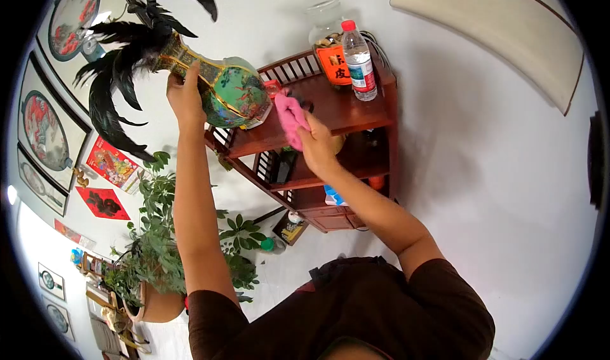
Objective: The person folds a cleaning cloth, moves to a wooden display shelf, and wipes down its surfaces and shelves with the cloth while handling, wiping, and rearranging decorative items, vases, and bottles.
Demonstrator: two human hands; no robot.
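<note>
My left hand (185,98) is wrapped round the neck of a green painted vase (236,92) with gold trim. The vase is tilted well over, and black feathers (117,68) stick out of its mouth toward the upper left. In my right hand (318,145) is a bunched pink cloth (292,120), close to the vase's base; whether the two touch I cannot tell. Both hands are over the left part of a dark red wooden shelf unit (311,109). A small red object (272,88) shows beside the vase's base.
On the unit's top stand a water bottle (359,61) with a red cap and a glass jar (327,26) with an orange label (333,66). A potted plant (159,303) is at lower left. Framed pictures (44,128) hang on the left wall.
</note>
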